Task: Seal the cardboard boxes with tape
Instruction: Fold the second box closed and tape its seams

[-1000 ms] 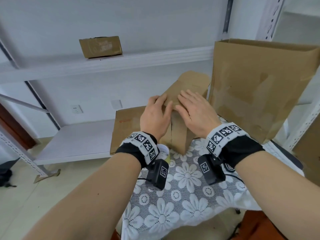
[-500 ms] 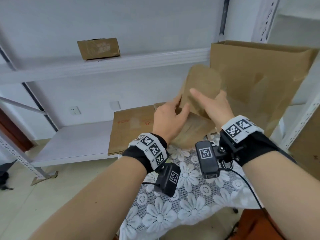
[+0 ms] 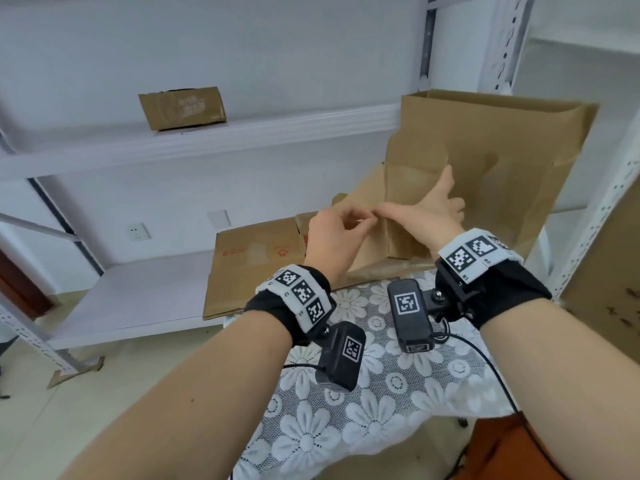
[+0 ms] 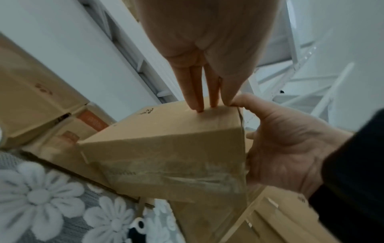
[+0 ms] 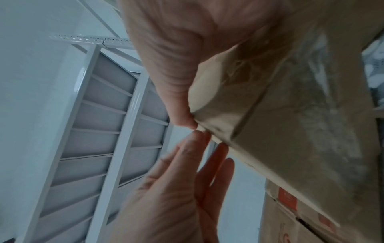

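The box (image 3: 391,216) is tilting above the lace-covered surface (image 3: 381,403), between both hands. The right hand (image 3: 433,211) is cupping its far end, thumb hooked over the top edge. The left hand (image 3: 332,237), fingers straight, is pressing fingertips (image 4: 197,105) on that edge, touching the thumb.
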A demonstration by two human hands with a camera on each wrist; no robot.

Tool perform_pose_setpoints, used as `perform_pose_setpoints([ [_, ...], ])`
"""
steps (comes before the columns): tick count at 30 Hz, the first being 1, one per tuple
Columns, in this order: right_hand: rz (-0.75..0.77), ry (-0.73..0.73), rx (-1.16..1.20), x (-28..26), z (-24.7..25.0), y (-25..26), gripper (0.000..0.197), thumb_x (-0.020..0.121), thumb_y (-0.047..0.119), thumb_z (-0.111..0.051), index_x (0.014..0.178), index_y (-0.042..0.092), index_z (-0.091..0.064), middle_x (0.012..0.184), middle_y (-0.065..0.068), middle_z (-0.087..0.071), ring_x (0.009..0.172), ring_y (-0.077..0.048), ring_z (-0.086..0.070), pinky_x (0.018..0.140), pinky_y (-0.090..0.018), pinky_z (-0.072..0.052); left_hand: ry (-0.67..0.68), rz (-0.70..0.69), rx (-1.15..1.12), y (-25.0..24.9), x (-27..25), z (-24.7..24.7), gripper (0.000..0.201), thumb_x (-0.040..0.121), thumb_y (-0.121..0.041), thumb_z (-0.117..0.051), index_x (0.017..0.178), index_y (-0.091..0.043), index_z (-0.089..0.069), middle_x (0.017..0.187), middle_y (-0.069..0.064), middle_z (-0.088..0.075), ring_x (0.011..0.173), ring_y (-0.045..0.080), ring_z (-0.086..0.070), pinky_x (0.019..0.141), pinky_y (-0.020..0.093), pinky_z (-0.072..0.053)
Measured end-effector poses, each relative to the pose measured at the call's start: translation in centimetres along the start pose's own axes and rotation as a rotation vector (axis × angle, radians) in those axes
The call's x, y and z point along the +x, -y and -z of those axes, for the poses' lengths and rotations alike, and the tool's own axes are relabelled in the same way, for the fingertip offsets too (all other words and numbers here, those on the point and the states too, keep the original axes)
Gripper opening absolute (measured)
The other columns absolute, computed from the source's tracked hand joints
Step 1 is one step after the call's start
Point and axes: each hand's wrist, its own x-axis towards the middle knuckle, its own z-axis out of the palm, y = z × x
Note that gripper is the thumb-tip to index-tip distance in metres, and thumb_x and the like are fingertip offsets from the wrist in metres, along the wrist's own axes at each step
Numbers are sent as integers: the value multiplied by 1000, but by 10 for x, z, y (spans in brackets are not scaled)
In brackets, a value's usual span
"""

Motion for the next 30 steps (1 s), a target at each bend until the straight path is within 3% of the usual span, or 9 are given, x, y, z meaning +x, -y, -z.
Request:
perform_pose_setpoints([
  [3, 107, 9, 36, -8, 4, 2, 123, 58, 49, -76, 146, 43, 10, 140, -15, -26, 130, -32, -29, 108, -50, -28, -70, 121, -106, 2, 5, 5, 15, 84, -26, -75, 75, -22, -64, 83, 4, -73, 84, 20, -70, 86, 45, -56],
  [5, 231, -20, 130, -17, 6, 6, 119, 61, 45, -76, 146, 44, 7, 141, -11, -24, 130, -28, -29, 110, -50, -27, -115, 156, -143, 0, 7, 11, 16, 85, -26, -74, 75, -20, -62, 85, 6, -73, 85, 23, -70, 81, 42, -58],
  [8, 466, -128, 272, -28, 14, 19, 116, 64, 33, -79, 148, 42, 1, 139, -3, -25, 130, -15, -30, 110, -36, -26, -106, 177, -248, -11, 10, 19, 14, 87, -16, -72, 80, -10, -62, 82, 8, -68, 73, 16, -68, 64, 32, -59],
  [11, 613, -236, 325, -27, 25, 37, 117, 66, 24, -81, 151, 36, -1, 142, 1, -22, 127, 1, -27, 105, -21, -22, -102, 130, -253, -24, 21, 27, 14, 87, -16, -72, 83, -7, -62, 76, 7, -68, 71, 16, -65, 75, 37, -59],
  [13, 657, -340, 321, -18, 34, 52, 116, 65, 24, -81, 152, 32, -3, 140, 5, -21, 125, 2, -25, 106, -19, -22, -112, 133, -306, -34, 30, 31, 13, 88, -14, -71, 81, -8, -61, 77, 8, -68, 72, 17, -66, 77, 36, -59],
  [15, 661, -469, 294, -6, 41, 64, 116, 63, 30, -81, 152, 30, -7, 136, 6, -22, 126, -6, -28, 108, -29, -28, -107, 140, -364, -43, 40, 33, 14, 88, -12, -71, 78, -10, -61, 77, 7, -68, 72, 17, -66, 77, 34, -59],
  [17, 630, -585, 245, 10, 46, 74, 116, 59, 34, -81, 151, 29, -11, 138, -1, -26, 129, -16, -31, 108, -39, -31, -103, 156, -427, -50, 48, 32, 13, 89, -14, -71, 79, -11, -63, 77, 6, -68, 71, 16, -64, 76, 31, -58],
  [19, 578, -666, 201, 26, 48, 81, 116, 56, 40, -79, 151, 30, -13, 139, -5, -28, 128, -22, -34, 105, -44, -32, -103, 192, -486, -53, 60, 30, 12, 90, -17, -69, 82, -11, -65, 76, 3, -68, 70, 15, -63, 74, 26, -58],
  [30, 488, -884, 17, 110, 45, 108, 110, 58, 48, -77, 150, 25, -22, 145, -17, -29, 131, -33, -34, 108, -51, -27, -96, 211, -497, -63, 132, 22, 13, 94, -17, -64, 83, -11, -63, 78, 3, -68, 67, 12, -62, 69, 24, -56],
])
